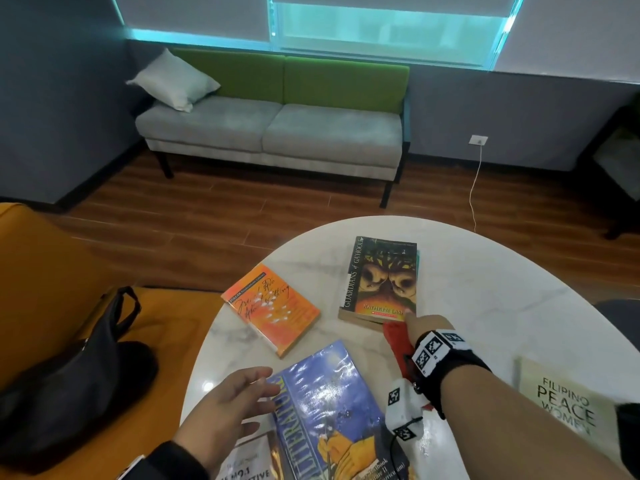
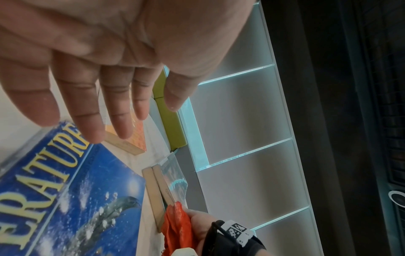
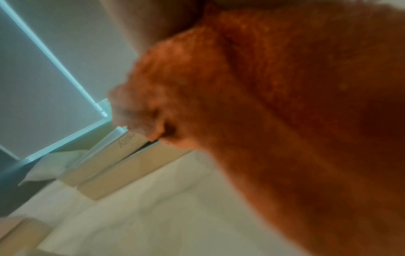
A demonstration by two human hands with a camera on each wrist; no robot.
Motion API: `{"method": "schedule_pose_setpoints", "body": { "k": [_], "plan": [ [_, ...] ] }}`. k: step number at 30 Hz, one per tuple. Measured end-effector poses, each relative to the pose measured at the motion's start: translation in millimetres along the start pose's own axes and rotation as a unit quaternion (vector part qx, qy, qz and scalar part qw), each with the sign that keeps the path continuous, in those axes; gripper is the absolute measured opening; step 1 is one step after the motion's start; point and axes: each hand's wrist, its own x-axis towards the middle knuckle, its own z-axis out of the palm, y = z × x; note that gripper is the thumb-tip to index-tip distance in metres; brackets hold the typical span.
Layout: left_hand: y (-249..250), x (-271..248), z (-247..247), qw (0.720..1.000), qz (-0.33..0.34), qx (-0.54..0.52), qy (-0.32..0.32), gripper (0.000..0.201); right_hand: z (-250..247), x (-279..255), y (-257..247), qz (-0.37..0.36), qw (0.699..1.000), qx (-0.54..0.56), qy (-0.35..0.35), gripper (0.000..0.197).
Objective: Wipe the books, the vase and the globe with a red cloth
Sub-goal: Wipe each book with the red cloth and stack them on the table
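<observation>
The grey sofa [image 1: 273, 133] with its green back stands at the far side of the room under the window, and nearer to me the round white marble table [image 1: 485, 289] holds the books. On the orange seat to my left lies a black bag [image 1: 69, 368]. The big blue Literature book [image 1: 332, 410] lies nearest me; my left hand [image 1: 228, 407] hovers over its left edge with the fingers straight and loose, holding nothing. Far left of it lies the orange book [image 1: 272, 308], apart from the others. At the far middle the Guardians of Ga'Hoole book [image 1: 382, 278] lies on top of another book. At the right edge sits the Filipino Peace Women book [image 1: 564, 403]. My right hand [image 1: 427, 327] grips the red cloth [image 1: 398, 344] against the near edge of the Ga'Hoole pair.
</observation>
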Motion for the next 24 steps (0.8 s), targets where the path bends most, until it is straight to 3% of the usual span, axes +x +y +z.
{"method": "schedule_pose_setpoints", "body": {
  "k": [5, 10, 15, 19, 21, 24],
  "plan": [
    [-1, 0, -2, 1.0, 0.006, -0.001, 0.007, 0.02, -3, -2, -1, -0.05, 0.979, -0.195, 0.022, 0.049],
    [-4, 2, -1, 1.0, 0.006, 0.001, 0.006, 0.021, 6, 8, 14, -0.052, 0.985, -0.149, 0.069, 0.055],
    [-7, 2, -1, 1.0, 0.023, -0.005, 0.009, 0.02, 0, -12, 15, -0.139, 0.972, -0.127, 0.14, 0.032],
    [-10, 0, -5, 0.999, 0.045, 0.002, 0.012, 0.024, 6, -18, 22, -0.185, 0.937, -0.292, 0.049, 0.062],
    [-11, -2, -8, 0.998, 0.056, 0.015, 0.013, 0.033, 7, -16, 27, -0.175, 0.935, -0.308, 0.031, 0.064],
    [-11, 0, -9, 0.997, 0.062, 0.032, 0.018, 0.028, 3, -17, 25, -0.174, 0.938, -0.299, 0.028, 0.065]
  ]
}}
